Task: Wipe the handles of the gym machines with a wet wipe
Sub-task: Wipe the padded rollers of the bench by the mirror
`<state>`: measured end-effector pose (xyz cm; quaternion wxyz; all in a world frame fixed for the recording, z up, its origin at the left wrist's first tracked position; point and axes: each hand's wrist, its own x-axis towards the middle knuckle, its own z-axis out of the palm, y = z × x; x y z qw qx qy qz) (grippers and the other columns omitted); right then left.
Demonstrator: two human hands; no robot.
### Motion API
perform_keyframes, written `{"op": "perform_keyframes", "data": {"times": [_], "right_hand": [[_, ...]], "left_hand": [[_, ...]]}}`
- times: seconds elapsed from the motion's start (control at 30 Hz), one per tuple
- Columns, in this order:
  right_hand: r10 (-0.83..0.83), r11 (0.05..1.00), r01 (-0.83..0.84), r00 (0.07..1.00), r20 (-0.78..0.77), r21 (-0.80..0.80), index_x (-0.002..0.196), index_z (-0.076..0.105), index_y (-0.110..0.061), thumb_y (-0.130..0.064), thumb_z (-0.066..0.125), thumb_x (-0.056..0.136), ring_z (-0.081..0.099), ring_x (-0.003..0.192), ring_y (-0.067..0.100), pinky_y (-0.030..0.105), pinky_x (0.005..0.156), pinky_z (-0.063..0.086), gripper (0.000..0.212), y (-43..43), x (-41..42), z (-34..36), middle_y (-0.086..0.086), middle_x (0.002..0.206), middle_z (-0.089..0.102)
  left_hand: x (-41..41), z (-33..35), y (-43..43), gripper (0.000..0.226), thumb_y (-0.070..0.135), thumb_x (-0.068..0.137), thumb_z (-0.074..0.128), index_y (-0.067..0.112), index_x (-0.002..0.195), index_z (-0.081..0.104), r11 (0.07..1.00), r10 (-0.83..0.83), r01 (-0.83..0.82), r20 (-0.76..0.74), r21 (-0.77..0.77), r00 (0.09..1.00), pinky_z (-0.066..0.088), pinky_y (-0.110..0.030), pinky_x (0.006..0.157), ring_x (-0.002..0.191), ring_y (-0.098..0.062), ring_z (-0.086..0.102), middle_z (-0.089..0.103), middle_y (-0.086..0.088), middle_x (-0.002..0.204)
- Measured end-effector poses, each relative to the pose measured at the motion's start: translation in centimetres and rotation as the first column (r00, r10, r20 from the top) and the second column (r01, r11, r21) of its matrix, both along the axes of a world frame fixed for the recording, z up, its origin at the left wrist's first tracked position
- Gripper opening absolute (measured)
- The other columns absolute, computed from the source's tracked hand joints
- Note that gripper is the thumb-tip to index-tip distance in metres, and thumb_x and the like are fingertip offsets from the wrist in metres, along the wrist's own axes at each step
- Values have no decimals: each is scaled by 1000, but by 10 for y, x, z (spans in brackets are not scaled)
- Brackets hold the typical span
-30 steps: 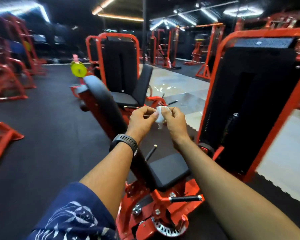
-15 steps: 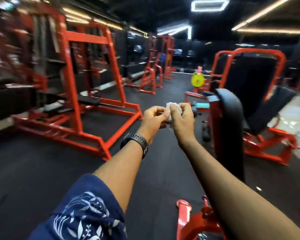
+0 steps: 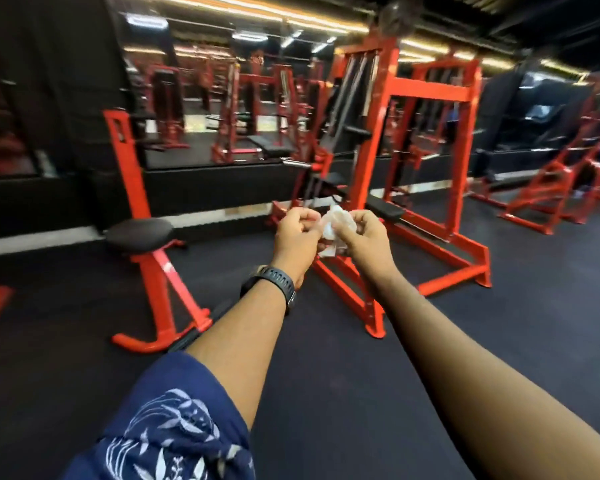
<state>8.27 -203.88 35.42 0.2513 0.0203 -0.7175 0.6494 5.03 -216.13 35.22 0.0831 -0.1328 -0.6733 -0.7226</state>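
The fingers of the right hand are curled in tight on a crumpled white wet wipe, and those of the left hand pinch narrowly at its near edge, so the wipe sits bunched between the two hands, held out in front at arm's length. A black watch rides the left wrist, and a navy patterned sleeve shows lower down.

Beyond the fingertips stands an orange cable machine, well apart from the hands; its black handle bar hangs above and behind them, untouched. To the left of the fingers is an orange stool with a round black pad.

As I judge it, the wipe is being readied or refolded: no handle is under it now, so the wiping of this machine is yet to come.
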Motion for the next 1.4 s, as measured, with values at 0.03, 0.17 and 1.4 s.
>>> {"op": "perform_keyframes", "data": {"times": [0.03, 0.17, 1.4], "right_hand": [[22, 1000, -22, 1000, -4, 22, 90, 54, -11, -16, 67, 93, 61, 67, 22, 37, 59, 53, 13, -12, -17, 1, 13, 82, 61], [127, 991, -127, 992, -1, 53, 88, 57, -16, -33, 69, 88, 64, 78, 48, 46, 62, 51, 21, -64, -89, -2, 26, 90, 67], [725, 689, -725, 689, -8, -24, 103, 60, -6, -11, 62, 97, 64, 73, 8, 20, 59, 52, 8, -531, -628, -1, 5, 94, 62]], "left_hand": [[-11, 0, -13, 7, 14, 94, 69, 15, 95, 62, 1000, 1, -2, 16, 12, 1000, 55, -32, 64, 74, -20, 66, 71, -18, 96], [-57, -1, -70, 12, 4, 93, 67, 6, 104, 64, 999, 30, -30, 16, 22, 999, 56, -26, 66, 76, -18, 64, 69, -10, 91], [-524, 4, -511, 10, 6, 93, 67, 15, 98, 69, 608, 776, -783, -107, -131, 621, 58, -23, 71, 86, -15, 69, 70, -3, 96]]}}
